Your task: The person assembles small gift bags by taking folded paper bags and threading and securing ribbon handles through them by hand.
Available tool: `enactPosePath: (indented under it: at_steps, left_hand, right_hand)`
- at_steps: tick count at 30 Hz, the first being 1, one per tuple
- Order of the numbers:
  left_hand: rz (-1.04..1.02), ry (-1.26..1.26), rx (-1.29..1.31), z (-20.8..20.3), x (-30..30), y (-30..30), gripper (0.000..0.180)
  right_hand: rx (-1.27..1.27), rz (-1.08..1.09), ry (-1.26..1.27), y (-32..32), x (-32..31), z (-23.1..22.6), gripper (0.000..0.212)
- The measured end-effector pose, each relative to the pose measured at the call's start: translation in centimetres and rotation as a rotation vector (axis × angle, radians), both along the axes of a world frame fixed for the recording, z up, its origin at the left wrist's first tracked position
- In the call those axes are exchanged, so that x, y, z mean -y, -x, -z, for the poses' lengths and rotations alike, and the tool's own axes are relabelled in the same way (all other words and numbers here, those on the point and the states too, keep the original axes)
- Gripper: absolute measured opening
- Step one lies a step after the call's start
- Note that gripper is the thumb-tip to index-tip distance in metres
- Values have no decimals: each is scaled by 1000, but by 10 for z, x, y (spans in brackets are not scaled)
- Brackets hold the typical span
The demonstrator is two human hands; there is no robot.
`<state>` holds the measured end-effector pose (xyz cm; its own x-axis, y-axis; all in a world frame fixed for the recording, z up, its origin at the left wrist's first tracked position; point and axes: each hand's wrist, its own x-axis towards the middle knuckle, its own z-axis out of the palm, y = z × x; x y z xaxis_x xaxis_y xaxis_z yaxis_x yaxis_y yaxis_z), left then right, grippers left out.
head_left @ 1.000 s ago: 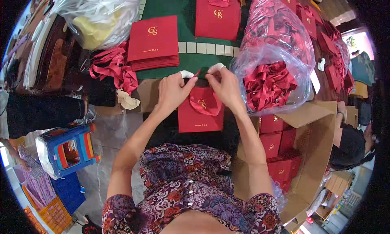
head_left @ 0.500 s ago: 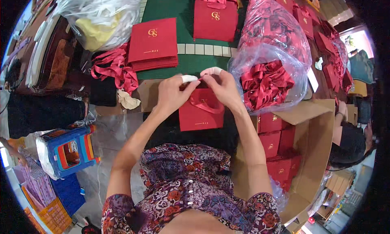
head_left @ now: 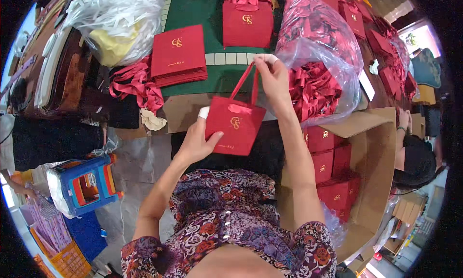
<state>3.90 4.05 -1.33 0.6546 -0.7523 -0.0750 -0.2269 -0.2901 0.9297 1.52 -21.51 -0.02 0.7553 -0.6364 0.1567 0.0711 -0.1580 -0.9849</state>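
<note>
My left hand (head_left: pixel 195 140) grips the lower left edge of the small red gift bag (head_left: pixel 235 125), thumb on its front, while my right hand (head_left: pixel 272 77) pinches its red ribbon handle (head_left: pixel 246 82) up top. A second ago both hands worked low at the bag's mouth; now the bag hangs lifted above the tabletop (head_left: pixel 193 10). The plastic sack of ribbons (head_left: pixel 320 75) crowds my right; a flat bag stack (head_left: pixel 178 56) lies left

Purple floral top, short sleeves, perhaps taped fingers (head_left: pixel 204 113)

Flat red bags stack (head_left: pixel 179 56), ribbon sack (head_left: pixel 318 75), perhaps a stool (head_left: pixel 87 186)
</note>
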Motion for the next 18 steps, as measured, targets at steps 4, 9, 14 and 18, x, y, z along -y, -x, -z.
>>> enactPosePath:
  at_steps: [4, 9, 14, 18]
  left_hand:
    - [15, -76, 19, 0, -9, -4, 63]
    - [-68, 215, -153, -6, -13, -13, 59]
    - [-208, 180, 165, -43, -24, -38, 38]
    - [-256, 57, 631, -71, -11, -39, 29]
  right_hand:
    - [-101, 34, 2, -6, 4, -3, 18]
    - [-21, -4, -74, 14, -6, -18, 23]
    - [-49, 111, -21, 72, -13, -43, 24]
    - [-137, 292, 446, 115, -1, -15, 18]
